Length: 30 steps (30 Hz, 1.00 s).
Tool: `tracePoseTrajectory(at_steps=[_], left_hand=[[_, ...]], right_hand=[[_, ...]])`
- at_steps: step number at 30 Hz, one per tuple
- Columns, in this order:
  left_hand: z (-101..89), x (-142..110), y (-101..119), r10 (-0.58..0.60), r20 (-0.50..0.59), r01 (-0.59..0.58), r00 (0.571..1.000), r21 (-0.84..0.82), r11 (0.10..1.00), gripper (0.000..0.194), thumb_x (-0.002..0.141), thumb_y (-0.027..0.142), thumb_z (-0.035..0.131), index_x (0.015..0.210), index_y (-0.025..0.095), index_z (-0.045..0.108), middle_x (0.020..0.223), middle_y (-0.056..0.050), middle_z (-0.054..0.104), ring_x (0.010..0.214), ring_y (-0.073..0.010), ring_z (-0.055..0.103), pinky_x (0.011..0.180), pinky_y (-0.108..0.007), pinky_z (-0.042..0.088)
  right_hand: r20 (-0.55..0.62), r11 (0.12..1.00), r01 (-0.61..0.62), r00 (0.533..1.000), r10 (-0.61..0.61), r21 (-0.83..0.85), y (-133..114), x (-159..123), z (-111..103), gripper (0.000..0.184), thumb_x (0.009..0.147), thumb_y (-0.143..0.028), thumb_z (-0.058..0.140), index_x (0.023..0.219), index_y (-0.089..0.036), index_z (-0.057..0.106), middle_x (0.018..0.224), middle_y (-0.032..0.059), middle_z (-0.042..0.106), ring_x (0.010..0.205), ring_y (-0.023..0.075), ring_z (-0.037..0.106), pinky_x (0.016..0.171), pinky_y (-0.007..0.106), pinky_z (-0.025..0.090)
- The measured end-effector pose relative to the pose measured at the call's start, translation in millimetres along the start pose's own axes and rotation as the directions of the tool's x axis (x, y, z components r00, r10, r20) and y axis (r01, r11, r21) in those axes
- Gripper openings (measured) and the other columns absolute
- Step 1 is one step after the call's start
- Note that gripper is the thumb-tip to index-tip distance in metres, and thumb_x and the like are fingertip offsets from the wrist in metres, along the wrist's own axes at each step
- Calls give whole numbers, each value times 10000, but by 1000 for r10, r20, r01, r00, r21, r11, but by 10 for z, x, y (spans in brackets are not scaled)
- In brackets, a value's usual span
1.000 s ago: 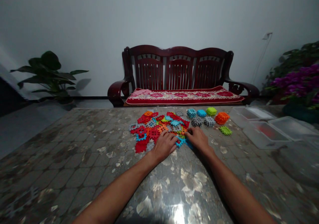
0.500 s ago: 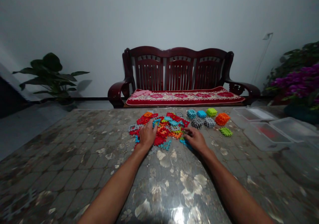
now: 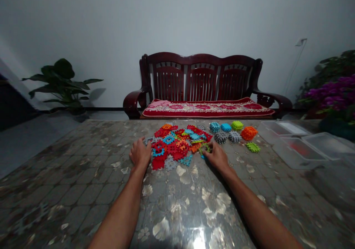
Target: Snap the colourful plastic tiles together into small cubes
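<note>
A loose pile of toothed plastic building tiles (image 3: 172,148) in red, blue, grey, orange and green lies mid-table. At its left edge rests my left hand (image 3: 140,153), fingers apart and bent, beside a grey tile (image 3: 148,140); nothing shows in its grip. On the right side of the pile my right hand (image 3: 218,156) pinches a green open-centred tile (image 3: 204,148) between thumb and fingers. A blue piece (image 3: 203,156) shows partly below that tile.
Stacks of tiles sorted by colour stand right of the pile, among them an orange stack (image 3: 249,132) and a grey stack (image 3: 234,136). One green tile (image 3: 253,147) lies nearby. Clear plastic boxes (image 3: 302,151) sit farther right. Behind the table is a wooden bench (image 3: 199,60).
My left hand has moved left across the pile from its near middle to its left edge. My right hand stays at the right side, where a green tile now shows in its fingers.
</note>
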<state>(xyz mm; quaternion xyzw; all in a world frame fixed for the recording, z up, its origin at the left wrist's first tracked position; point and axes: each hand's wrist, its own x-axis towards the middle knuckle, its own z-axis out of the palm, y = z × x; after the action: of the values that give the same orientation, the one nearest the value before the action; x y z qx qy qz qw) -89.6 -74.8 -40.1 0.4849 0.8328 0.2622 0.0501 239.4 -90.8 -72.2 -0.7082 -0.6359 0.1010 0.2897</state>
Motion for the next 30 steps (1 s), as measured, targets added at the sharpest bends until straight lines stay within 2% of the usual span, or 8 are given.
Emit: tracePoseTrajectory(at_steps=[4,6,8,12,16,20,23,30], left_hand=[[87,-3,-78,25,49,-26,998,21,999,478,1011,407,427,1403,202,608,1382,-164,666,1317,-309,594,1153,-467,395],[108,8,-92,38,63,-40,997,19,999,475,1007,401,433,1400,205,611,1376,-159,673,1314,-305,595,1156,-460,391],[115,22,-103,42,61,-43,997,15,999,473,1003,403,435,1397,213,615,1378,-153,676,1311,-309,595,1152,-463,393],[110,30,-122,56,51,-56,997,2,998,450,1006,402,423,1364,232,635,1359,-138,693,1304,-313,595,1141,-469,398],[110,25,-137,74,46,-74,996,-13,997,446,1008,388,418,1357,222,640,1364,-137,695,1296,-309,599,1138,-465,400],[123,32,-146,91,45,-92,995,17,996,404,993,358,451,1313,251,674,1335,-121,714,1276,-300,610,1113,-458,423],[126,40,-145,112,58,-114,992,31,993,391,990,350,453,1278,267,702,1311,-118,723,1263,-303,618,1103,-466,433],[111,47,-118,119,71,-122,990,43,992,412,990,360,436,1275,253,714,1316,-132,721,1251,-326,627,1085,-489,452]], right_hand=[[-117,995,22,993,-11,97,57,-2,-84,211,857,-268,605,1054,-232,671,982,35,748,888,219,679,760,305,475],[-209,994,90,975,-74,66,112,-14,-151,209,845,-209,555,1014,-233,675,1010,46,747,946,224,669,819,314,482],[-230,991,130,966,-121,24,186,-32,-203,301,784,-119,517,1011,-228,681,1046,58,745,1003,229,660,858,314,480],[-176,1000,17,984,-17,2,343,-55,-256,487,711,-36,469,1103,-233,681,1107,55,747,985,223,676,815,296,478],[-149,997,-83,985,81,-5,407,-46,-291,498,744,-77,495,1177,-243,676,1148,49,753,1003,226,684,824,305,484],[-73,995,-49,996,42,-87,324,-69,-312,452,805,-252,608,1249,-220,684,1168,78,750,1088,273,655,893,349,488],[-29,984,16,999,-22,-179,251,-100,-321,553,815,-371,686,1334,-181,656,1244,125,726,1168,318,616,958,385,475],[8,976,62,998,-62,-208,304,-91,-315,539,878,-351,690,1374,-152,624,1264,144,722,1183,315,620,988,392,472]])
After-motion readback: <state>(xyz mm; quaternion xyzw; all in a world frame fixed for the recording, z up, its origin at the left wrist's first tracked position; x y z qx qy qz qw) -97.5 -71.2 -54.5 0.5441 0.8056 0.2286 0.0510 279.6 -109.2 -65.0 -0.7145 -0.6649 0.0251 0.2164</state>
